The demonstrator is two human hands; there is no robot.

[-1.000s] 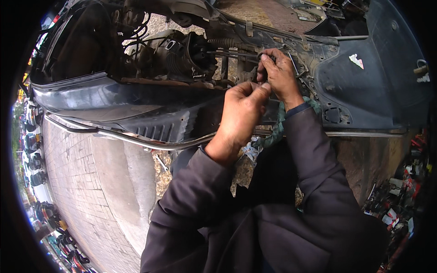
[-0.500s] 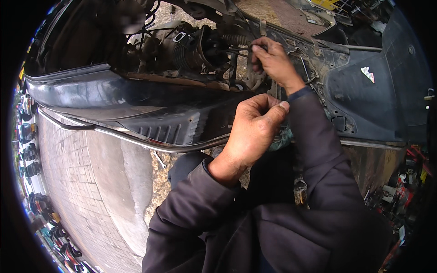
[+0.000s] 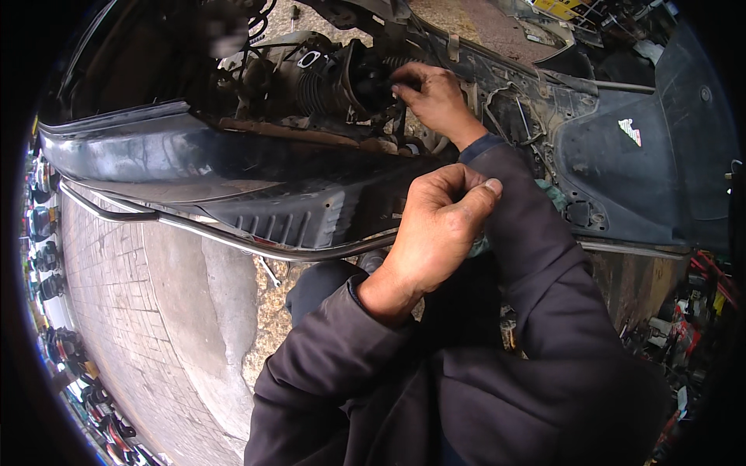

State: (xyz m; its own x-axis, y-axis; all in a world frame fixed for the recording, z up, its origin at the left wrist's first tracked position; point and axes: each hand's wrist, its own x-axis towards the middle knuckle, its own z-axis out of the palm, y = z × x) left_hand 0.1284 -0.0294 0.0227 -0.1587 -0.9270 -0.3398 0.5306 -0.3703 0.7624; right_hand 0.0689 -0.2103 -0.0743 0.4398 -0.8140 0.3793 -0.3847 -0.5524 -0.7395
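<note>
My right hand [image 3: 439,101] reaches into the open underside of a dark vehicle body, its fingers pinched beside a round black housing [image 3: 359,81]. What the fingers hold there is hidden in shadow. A black ribbed rubber boot [image 3: 311,93] adjoins the housing on the left, with a pale oval metal flange [image 3: 310,60] above it. Nearer to me, my left hand [image 3: 439,225] is closed, thumb pressed against the curled index finger, above the dark body panel's edge. Anything inside that grip is out of sight.
A glossy dark side panel [image 3: 202,155] with a curved metal tube [image 3: 256,247] along it spans the left. A wrench [image 3: 269,272] lies on the ground. At the right are a broad dark plastic panel [image 3: 614,151] and cluttered parts [image 3: 688,318]. Green cloth [image 3: 553,196] shows behind my right sleeve.
My right hand has moved left and inward to the black housing. The thin dark rod visible at its fingers earlier no longer shows clearly. My left hand has barely shifted.
</note>
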